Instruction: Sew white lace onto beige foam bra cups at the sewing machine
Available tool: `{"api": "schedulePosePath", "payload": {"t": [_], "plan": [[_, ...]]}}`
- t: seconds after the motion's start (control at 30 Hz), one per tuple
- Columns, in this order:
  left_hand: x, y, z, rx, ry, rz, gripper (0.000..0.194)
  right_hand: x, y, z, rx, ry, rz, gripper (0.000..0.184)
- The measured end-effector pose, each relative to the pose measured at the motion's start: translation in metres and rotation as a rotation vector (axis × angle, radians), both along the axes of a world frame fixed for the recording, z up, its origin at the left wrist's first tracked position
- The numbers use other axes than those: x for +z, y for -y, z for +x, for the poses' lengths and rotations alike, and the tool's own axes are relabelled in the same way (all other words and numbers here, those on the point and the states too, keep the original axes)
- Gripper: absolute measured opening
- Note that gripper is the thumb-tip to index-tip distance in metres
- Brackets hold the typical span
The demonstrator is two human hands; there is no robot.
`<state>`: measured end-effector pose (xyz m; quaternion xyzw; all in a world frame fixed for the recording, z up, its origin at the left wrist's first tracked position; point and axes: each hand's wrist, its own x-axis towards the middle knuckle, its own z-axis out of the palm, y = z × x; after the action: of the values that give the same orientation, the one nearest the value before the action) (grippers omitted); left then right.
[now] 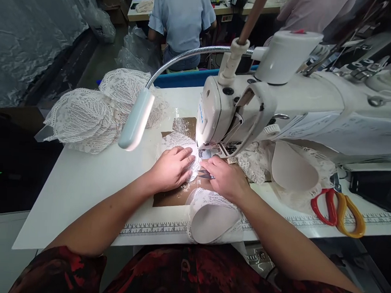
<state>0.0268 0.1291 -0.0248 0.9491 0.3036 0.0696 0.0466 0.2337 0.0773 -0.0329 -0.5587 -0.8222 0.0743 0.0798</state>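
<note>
Under the needle area of a white sewing machine (216,108) lies a white lace bra cup (179,140), brightly lit. My left hand (173,167) rests flat on it, fingers stretched toward the needle. Close by on the right, my right hand (226,176) grips small thread snips (206,174), their dark blades pointing left at the lace edge. Its fingertips are near the presser foot, which is partly hidden. A second lace-trimmed cup (214,223) hangs at the table's front edge, below my right hand.
Stacked lace cups (83,118) sit at the left back. A gooseneck lamp (136,120) arches over the table. At right are another padded cup (294,168) and scissors with red and yellow handles (337,209). A person in light blue (181,20) sits beyond.
</note>
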Motion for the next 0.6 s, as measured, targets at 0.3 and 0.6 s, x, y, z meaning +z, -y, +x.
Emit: {"api": "schedulePosePath", "payload": {"t": [0.3,0.6], "plan": [[0.029,0.038,-0.002,0.102,-0.158,-0.125,0.053,-0.005,0.0,0.005,0.045,-0.169,0.037,0.019],[0.03,0.049,-0.001,0.178,-0.097,-0.173,0.045,0.003,0.003,0.001,0.104,-0.213,-0.019,0.023]]}}
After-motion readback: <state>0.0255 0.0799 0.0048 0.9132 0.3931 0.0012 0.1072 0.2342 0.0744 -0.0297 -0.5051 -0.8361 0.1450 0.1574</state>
